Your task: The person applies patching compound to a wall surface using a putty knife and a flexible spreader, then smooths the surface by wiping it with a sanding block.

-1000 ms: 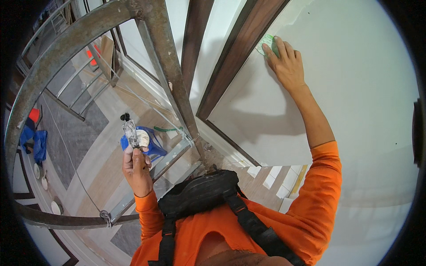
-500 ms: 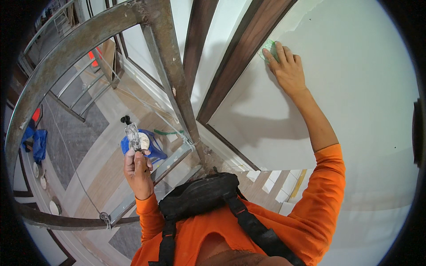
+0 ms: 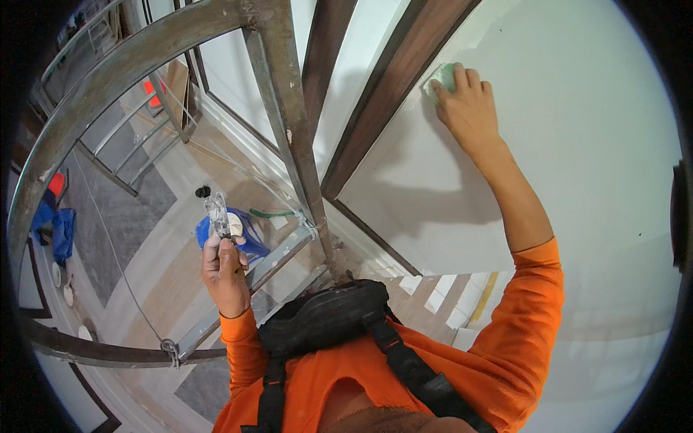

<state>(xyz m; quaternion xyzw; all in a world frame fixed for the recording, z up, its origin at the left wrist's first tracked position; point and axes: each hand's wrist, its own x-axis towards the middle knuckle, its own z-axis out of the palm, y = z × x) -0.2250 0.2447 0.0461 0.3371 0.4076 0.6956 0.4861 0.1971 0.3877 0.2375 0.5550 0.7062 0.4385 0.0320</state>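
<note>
My right hand (image 3: 471,108) is raised to the white wall panel (image 3: 577,173), its fingers closed over a pale green pad (image 3: 438,78). The pad lies against the panel, close beside the dark brown wood trim (image 3: 404,94); the fingers cover part of it. Lower and to the left, my left hand (image 3: 226,274) pinches what looks like a small putty knife (image 3: 217,211). Its grey-white, smeared blade points up and away from me. Far below that tool, a blue bag or bucket cover (image 3: 249,242) with something whitish in it shows past my fingers.
A curved metal frame (image 3: 130,65) rings the left side, with an upright post (image 3: 292,123) ahead of me. A wire (image 3: 119,260) is tied to its lower bar. On the floor below lie blue bags (image 3: 63,234), white tiles (image 3: 437,299) and a metal ladder-like frame (image 3: 130,155).
My right hand has shifted slightly with the pad, which now shows more of its edge tilted off the panel. My left hand has barely moved, still gripping its tool.
</note>
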